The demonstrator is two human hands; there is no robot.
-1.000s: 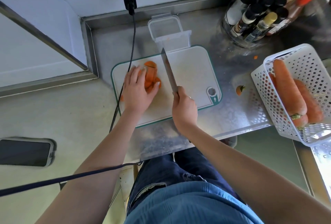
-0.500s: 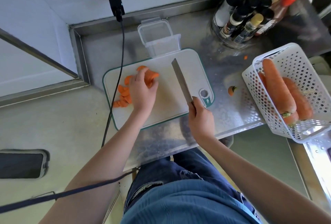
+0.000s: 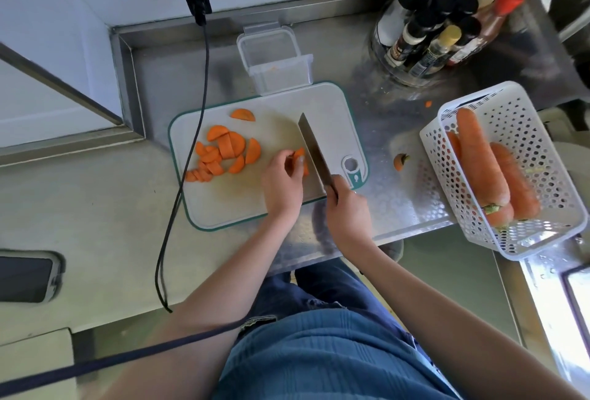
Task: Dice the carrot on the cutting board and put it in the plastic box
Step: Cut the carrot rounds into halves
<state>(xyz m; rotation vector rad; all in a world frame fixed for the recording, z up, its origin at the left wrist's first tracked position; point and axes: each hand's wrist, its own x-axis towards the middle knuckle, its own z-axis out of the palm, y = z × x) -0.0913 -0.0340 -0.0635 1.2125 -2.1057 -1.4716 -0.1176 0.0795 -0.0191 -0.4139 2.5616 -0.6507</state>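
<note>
A white cutting board (image 3: 281, 208) with a green rim lies on the steel counter. Several half-round carrot slices (image 3: 223, 152) are scattered on its left half. My left hand (image 3: 282, 184) pinches a few carrot pieces (image 3: 300, 153) near the board's middle. My right hand (image 3: 346, 211) grips the handle of a knife (image 3: 313, 149), whose blade rests against those pieces on their right. Behind the board stands the clear plastic box (image 3: 276, 62), open, with only a few orange bits inside.
A white perforated basket (image 3: 517, 195) holding whole carrots sits at the right. A cut carrot top (image 3: 400, 161) lies beside the board. Bottles (image 3: 434, 25) cluster at the back right. A black cable (image 3: 188, 157) crosses the board's left edge. A phone (image 3: 27, 278) lies far left.
My left hand left the slices on the board's left and moved right with a few pieces. The knife swung back in beside them.
</note>
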